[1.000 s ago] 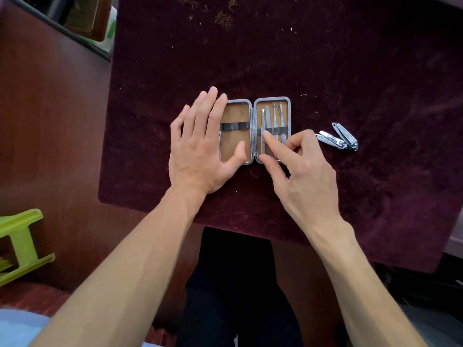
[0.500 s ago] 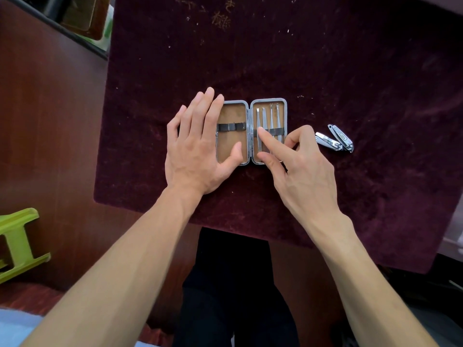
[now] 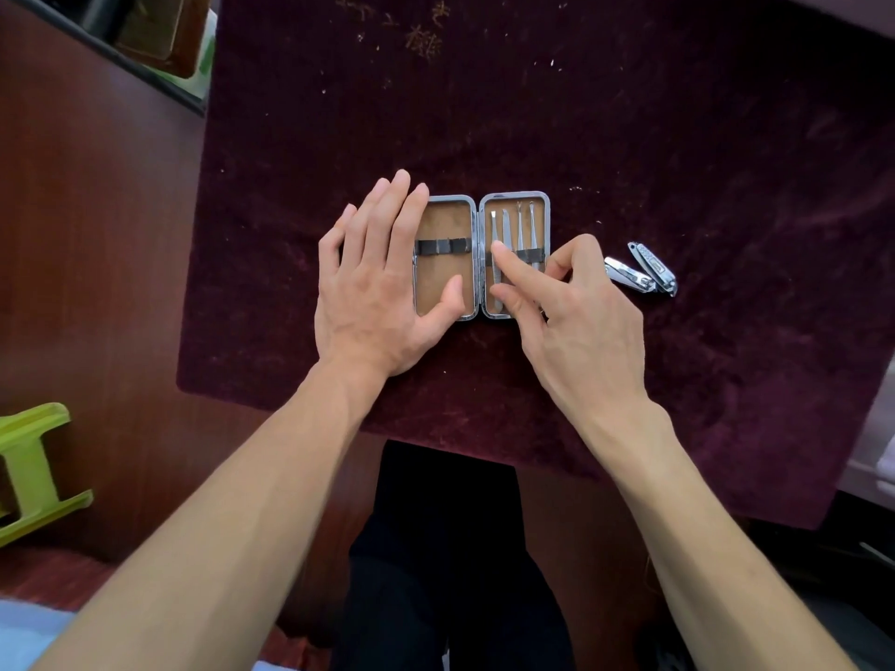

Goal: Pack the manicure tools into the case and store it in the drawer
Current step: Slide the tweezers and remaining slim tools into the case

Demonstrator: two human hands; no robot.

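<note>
A small metal-rimmed manicure case (image 3: 443,220) lies open and flat on a dark purple velvet cloth (image 3: 629,138). Its left half holds only an empty elastic strap; its right half holds several thin steel tools (image 3: 513,225) under a strap. My left hand (image 3: 373,283) lies flat beside the case's left edge, thumb pressing on the left half. My right hand (image 3: 566,302) has its index finger and thumb on the leftmost tool, the tweezers, at the strap. Two nail clippers (image 3: 641,271) lie on the cloth just right of my right hand.
The cloth covers a dark wooden table (image 3: 97,234). A green plastic stool (image 3: 29,472) stands at the lower left. A dark box edge with a brown item (image 3: 160,36) sits at the top left. My dark-clothed legs show below the table edge.
My right index finger has slid a little up along the tweezers toward the strap. My left hand stays flat on the case. The clippers have not moved.
</note>
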